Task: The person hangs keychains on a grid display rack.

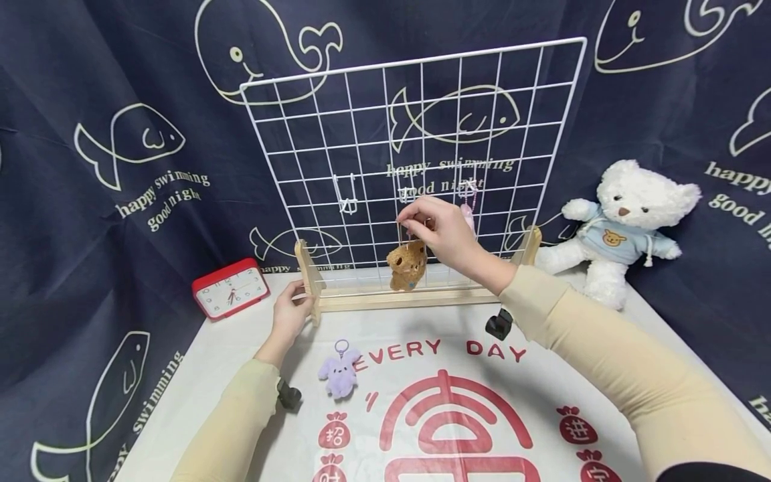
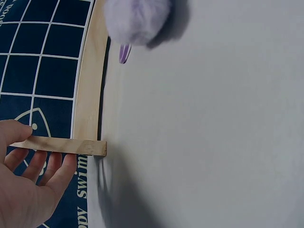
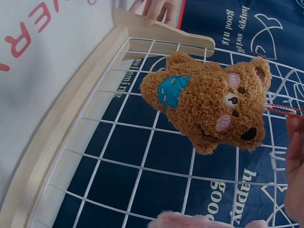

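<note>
My right hand (image 1: 442, 231) pinches the cord of a brown bear plush keychain (image 1: 407, 266), which hangs in front of the white wire grid (image 1: 367, 144). In the right wrist view the bear (image 3: 209, 102) has pink cheeks and a blue patch, and its red cord (image 3: 282, 109) runs to the fingers. My left hand (image 1: 292, 313) grips the wooden end support (image 1: 308, 284) of the grid's stand; the left wrist view shows the thumb above it and fingers below. A purple plush keychain (image 1: 340, 375) lies on the table near the left forearm.
White hooks (image 1: 347, 197) sit on the grid; a pink plush (image 1: 466, 214) hangs at the right one, partly behind my right hand. A red clock (image 1: 231, 289) stands left, a white teddy bear (image 1: 620, 227) right. Dark printed cloth (image 1: 150, 67) hangs behind.
</note>
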A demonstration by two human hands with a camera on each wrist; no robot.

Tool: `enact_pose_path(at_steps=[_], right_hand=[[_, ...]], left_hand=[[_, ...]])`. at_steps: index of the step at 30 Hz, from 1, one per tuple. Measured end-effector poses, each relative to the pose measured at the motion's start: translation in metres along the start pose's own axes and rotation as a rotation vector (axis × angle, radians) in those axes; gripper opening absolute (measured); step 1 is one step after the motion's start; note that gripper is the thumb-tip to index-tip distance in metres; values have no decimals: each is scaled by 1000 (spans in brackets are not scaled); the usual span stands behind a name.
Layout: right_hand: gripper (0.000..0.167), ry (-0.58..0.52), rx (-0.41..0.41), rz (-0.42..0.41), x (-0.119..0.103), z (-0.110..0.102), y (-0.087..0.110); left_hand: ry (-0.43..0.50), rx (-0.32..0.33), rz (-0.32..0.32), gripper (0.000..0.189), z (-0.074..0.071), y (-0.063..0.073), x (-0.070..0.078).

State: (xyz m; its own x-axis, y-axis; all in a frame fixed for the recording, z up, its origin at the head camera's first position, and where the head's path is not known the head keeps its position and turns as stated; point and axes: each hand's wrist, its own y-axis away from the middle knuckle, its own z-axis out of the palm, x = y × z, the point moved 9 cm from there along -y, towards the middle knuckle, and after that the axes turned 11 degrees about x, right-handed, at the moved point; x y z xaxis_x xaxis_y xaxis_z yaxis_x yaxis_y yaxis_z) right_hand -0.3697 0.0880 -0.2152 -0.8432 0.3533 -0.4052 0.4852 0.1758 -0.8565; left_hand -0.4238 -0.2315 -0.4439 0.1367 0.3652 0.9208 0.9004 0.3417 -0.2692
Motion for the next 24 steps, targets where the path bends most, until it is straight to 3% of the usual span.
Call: enact_pose_path(at_steps=[24], right_hand=[[5, 53, 66, 3, -4, -14, -24]], left_hand=[[4, 1, -9, 45, 0, 0, -2]])
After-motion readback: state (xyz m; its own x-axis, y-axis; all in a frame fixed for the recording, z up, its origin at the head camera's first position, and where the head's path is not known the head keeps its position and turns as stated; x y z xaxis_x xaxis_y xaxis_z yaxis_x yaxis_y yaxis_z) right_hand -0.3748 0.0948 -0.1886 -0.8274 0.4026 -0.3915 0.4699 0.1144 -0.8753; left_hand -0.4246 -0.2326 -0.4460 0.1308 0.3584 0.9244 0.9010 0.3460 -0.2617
